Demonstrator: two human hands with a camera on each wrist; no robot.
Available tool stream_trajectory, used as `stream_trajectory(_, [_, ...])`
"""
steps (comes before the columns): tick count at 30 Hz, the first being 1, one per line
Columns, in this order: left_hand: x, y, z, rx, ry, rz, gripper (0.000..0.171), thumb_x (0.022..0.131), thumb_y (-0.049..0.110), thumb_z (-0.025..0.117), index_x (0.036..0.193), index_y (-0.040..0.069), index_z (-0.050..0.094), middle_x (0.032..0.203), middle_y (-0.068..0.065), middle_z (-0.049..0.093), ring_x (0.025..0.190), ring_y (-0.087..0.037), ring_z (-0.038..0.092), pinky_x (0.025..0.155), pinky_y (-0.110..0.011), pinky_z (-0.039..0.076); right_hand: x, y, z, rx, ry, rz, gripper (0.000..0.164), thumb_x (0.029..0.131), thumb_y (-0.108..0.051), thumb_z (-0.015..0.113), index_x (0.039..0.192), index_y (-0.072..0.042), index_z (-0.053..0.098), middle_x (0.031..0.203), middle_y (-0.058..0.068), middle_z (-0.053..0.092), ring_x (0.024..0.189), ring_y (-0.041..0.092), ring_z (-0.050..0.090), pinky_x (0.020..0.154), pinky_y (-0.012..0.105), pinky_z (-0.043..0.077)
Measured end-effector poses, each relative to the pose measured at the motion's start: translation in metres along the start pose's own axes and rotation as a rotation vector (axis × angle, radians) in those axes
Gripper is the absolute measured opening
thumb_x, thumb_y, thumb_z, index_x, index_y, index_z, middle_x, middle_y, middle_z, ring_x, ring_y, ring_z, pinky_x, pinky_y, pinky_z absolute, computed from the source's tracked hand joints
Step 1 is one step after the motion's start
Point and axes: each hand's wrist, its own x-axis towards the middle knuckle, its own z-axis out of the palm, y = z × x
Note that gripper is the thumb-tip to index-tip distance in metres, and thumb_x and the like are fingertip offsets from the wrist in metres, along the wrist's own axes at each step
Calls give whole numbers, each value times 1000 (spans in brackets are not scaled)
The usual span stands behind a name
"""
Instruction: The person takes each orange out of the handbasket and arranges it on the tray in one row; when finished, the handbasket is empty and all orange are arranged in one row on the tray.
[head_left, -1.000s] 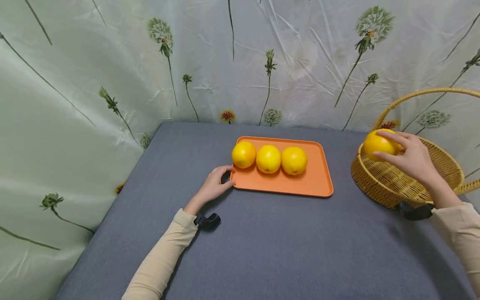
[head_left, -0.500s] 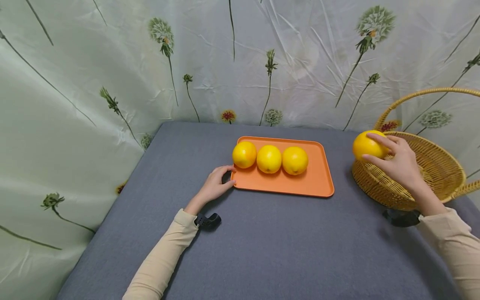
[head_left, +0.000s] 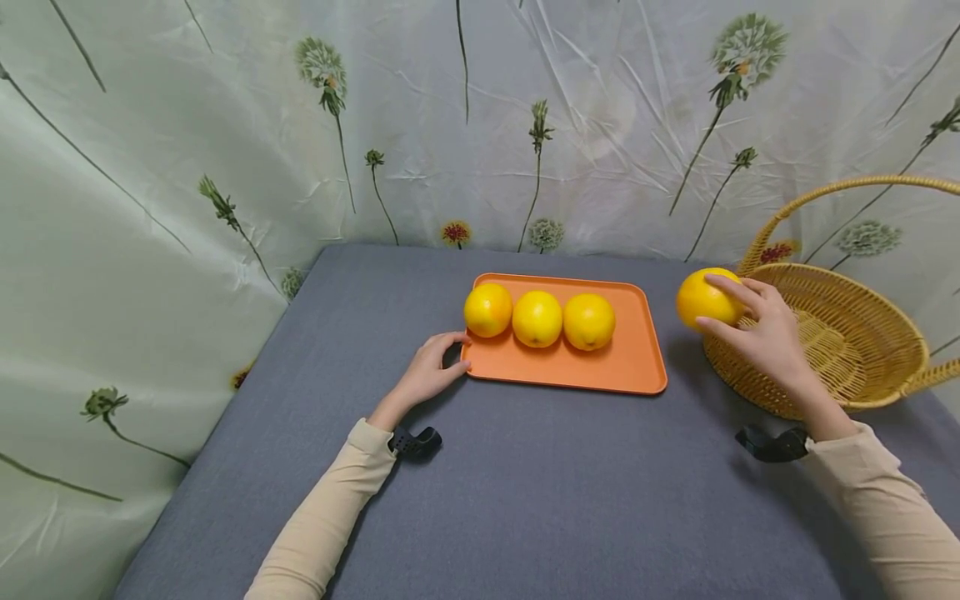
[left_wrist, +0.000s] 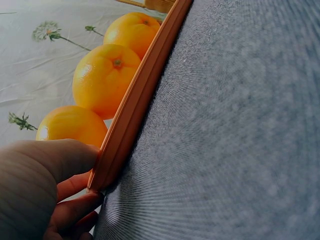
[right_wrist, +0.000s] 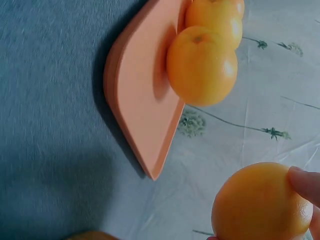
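In the head view my right hand (head_left: 767, 333) grips an orange (head_left: 708, 298) between thumb and fingers, raised at the left rim of the wicker basket (head_left: 885, 367). The right wrist view shows this orange (right_wrist: 260, 205) at the lower right, thumb or fingertip on its skin. My left hand (head_left: 429, 368) holds the left edge of an orange tray (head_left: 555, 372); in the left wrist view its thumb (left_wrist: 75, 155) is at the rim and other fingers lie below. Three oranges, left (head_left: 488, 309), middle (head_left: 537, 318) and right (head_left: 588, 321), sit in a row on the tray.
The basket's tall handle (head_left: 806, 197) arches over it at the right. Grey cloth (head_left: 540, 492) covers the table. A flower-printed curtain (head_left: 420, 92) hangs behind and along the left. Each wrist wears a black band, the left band (head_left: 416, 444) lying near the cloth.
My right hand has carried the orange leftward from over the basket to beyond its left rim, closer to the tray. The left hand, tray and three oranges stay in place.
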Motion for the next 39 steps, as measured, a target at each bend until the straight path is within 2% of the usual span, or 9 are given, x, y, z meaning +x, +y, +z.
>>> stream_trajectory(4, [0, -1, 0, -5, 3, -1, 40, 85, 19, 63, 122, 6, 55, 130, -13, 55, 127, -31, 42, 110, -49, 30, -1, 0, 8, 18, -12, -5, 57, 81, -21, 70, 134, -18, 49, 133, 32, 39, 122, 46, 33, 79, 47, 29])
stream_trajectory(7, [0, -1, 0, -6, 3, 6, 40, 85, 20, 63, 122, 6, 55, 130, -14, 55, 127, -31, 42, 110, -49, 30, -2, 0, 15, 33, -29, -8, 58, 80, -21, 70, 134, -18, 48, 132, 32, 38, 121, 45, 35, 80, 29, 34])
stream_trajectory(9, [-1, -1, 0, -7, 4, 10, 40, 86, 20, 62, 122, 6, 55, 130, -14, 55, 127, -32, 42, 110, -49, 30, -3, 1, 19, 60, -49, -10, 58, 81, -21, 70, 135, -18, 48, 132, 31, 37, 119, 44, 36, 77, 15, 32])
stream_trajectory(11, [-1, -1, 0, -3, 6, 14, 40, 86, 20, 62, 122, 6, 55, 130, -14, 55, 127, -31, 43, 109, -49, 31, -3, 1, 24, 73, -63, -12, 58, 81, -21, 70, 135, -18, 48, 132, 30, 37, 117, 42, 37, 73, 7, 30])
stream_trajectory(12, [0, -2, 0, -3, 7, 15, 40, 86, 20, 62, 122, 6, 55, 130, -14, 55, 127, -31, 43, 109, -49, 31, -3, 1, 27, 77, -69, -11, 58, 81, -21, 70, 135, -19, 48, 132, 30, 37, 117, 42, 37, 73, 7, 30])
stream_trajectory(19, [1, -3, 1, 5, 6, 14, 40, 86, 21, 62, 122, 6, 55, 130, -14, 55, 128, -31, 43, 110, -48, 30, 0, 4, 44, 52, -70, -33, 57, 78, -20, 72, 131, -14, 51, 128, 29, 43, 113, 41, 41, 75, 26, 32])
stream_trajectory(23, [1, -3, 1, 4, 6, 16, 40, 86, 21, 62, 122, 6, 55, 130, -14, 55, 128, -32, 42, 110, -49, 30, 2, 6, 51, 64, -85, -33, 57, 78, -19, 72, 131, -13, 51, 128, 30, 43, 114, 42, 40, 78, 34, 33])
stream_trajectory(31, [1, -1, 1, 16, 4, 28, 41, 85, 21, 63, 122, 5, 55, 129, -15, 55, 126, -32, 44, 109, -49, 32, 4, 8, 64, 37, -141, -37, 57, 79, -23, 71, 131, -13, 51, 125, 28, 46, 112, 40, 42, 81, 40, 37])
stream_trajectory(39, [1, -2, 1, 1, 1, 12, 41, 85, 20, 63, 122, 5, 55, 130, -14, 55, 127, -31, 43, 110, -49, 31, 8, 6, 73, 9, -167, -90, 56, 77, -19, 73, 129, -9, 53, 122, 31, 45, 108, 41, 43, 79, 51, 41])
